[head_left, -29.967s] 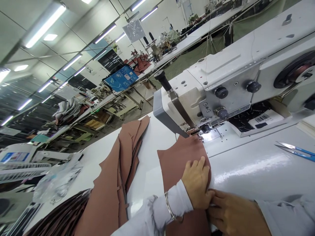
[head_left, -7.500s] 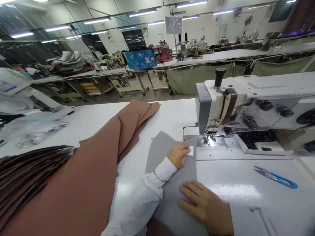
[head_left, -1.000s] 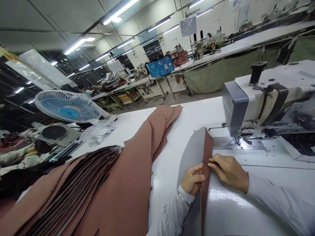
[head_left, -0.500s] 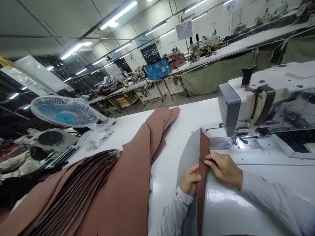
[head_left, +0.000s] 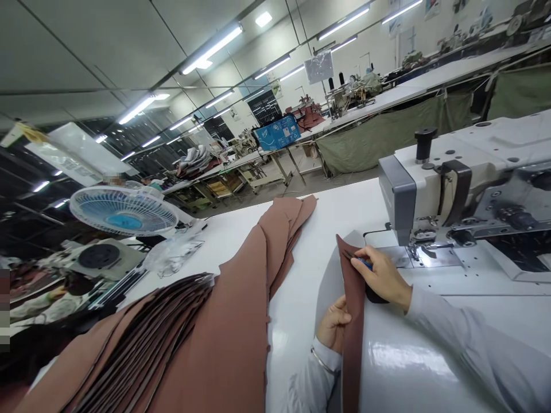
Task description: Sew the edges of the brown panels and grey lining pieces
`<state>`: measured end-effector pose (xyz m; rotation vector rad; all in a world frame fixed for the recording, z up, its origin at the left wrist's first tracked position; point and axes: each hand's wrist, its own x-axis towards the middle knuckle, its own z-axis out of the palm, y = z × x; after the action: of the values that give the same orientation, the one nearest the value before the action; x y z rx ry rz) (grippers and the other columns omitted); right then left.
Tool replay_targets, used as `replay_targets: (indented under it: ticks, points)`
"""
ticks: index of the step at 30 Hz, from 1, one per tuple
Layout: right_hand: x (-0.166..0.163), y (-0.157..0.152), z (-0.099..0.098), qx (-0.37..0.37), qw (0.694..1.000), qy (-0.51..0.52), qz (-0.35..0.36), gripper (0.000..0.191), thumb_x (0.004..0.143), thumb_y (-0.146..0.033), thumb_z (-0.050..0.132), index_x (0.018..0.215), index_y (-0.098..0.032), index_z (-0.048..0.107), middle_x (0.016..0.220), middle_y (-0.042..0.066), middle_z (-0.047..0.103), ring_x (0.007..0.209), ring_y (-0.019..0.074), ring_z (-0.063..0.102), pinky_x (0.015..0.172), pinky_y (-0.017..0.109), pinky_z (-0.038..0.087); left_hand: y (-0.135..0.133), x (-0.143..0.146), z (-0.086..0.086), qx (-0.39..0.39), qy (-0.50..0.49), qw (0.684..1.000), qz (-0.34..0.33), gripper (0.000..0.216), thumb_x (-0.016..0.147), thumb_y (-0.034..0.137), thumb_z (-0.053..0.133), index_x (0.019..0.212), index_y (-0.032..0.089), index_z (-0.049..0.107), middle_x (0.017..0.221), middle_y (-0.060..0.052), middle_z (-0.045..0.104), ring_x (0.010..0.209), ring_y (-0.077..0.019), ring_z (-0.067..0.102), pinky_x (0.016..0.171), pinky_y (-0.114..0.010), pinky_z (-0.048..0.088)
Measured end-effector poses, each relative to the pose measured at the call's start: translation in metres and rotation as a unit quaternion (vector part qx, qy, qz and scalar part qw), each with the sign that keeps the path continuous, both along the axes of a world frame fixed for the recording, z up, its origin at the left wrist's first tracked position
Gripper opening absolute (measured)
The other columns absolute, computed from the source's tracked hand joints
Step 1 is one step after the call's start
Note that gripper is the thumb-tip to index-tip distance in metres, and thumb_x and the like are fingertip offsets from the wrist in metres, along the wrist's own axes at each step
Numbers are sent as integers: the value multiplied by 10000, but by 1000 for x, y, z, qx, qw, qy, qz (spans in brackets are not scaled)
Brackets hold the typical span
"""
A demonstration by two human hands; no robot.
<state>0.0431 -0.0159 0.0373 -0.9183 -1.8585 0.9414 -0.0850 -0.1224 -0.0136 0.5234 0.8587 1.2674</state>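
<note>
A long strip of reddish-brown material (head_left: 353, 321) stands on edge in front of me, its far end bent to a point. My left hand (head_left: 333, 324) is closed on its left side, the thumb over the edge and the fingers partly hidden behind. Between the fingers of my right hand (head_left: 383, 278) are small thread snips (head_left: 364, 262) with a blue handle and a dark tip. That tip lies against the strip close to its far end. Just right of the strip is the needle area of a sewing machine (head_left: 400, 195).
Stacked brown pieces (head_left: 142, 344) fan out at the left, beside larger brown panels (head_left: 232, 321) on the white table (head_left: 301, 338). Beyond them are a clear plastic bag (head_left: 172, 252) and a fan (head_left: 123, 215). Another workbench (head_left: 400, 94) runs across the back.
My right hand has moved up along the strip with the snips, whose blue handle now shows. The strip's far end has tilted left and shows more of its face.
</note>
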Motion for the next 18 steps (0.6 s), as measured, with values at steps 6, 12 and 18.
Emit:
replay_targets:
  ticks: [6, 12, 18]
  points:
    - [-9, 4, 7, 9, 1000, 6, 18, 187, 827, -351, 470, 832, -175, 531, 795, 27, 595, 728, 169, 551, 665, 300, 409, -1, 5, 18, -17, -61, 998, 10, 452, 456, 97, 589, 903, 134, 652, 726, -25, 650, 589, -131, 555, 562, -225, 400]
    - [-7, 9, 6, 11, 999, 10, 40, 159, 816, -327, 497, 839, -179, 550, 778, 16, 596, 718, 164, 551, 664, 301, 415, -2, 8, 22, -16, -55, 998, 2, 429, 450, 109, 585, 873, 120, 652, 693, -33, 634, 551, -124, 540, 512, -213, 395]
    - [-10, -3, -5, 15, 997, 28, 66, 176, 788, -333, 521, 868, -181, 559, 830, 32, 601, 770, 176, 554, 725, 319, 428, 1, 10, 20, 37, 20, 996, 84, 461, 469, 72, 637, 914, 176, 577, 772, -14, 602, 656, -126, 545, 518, -182, 407]
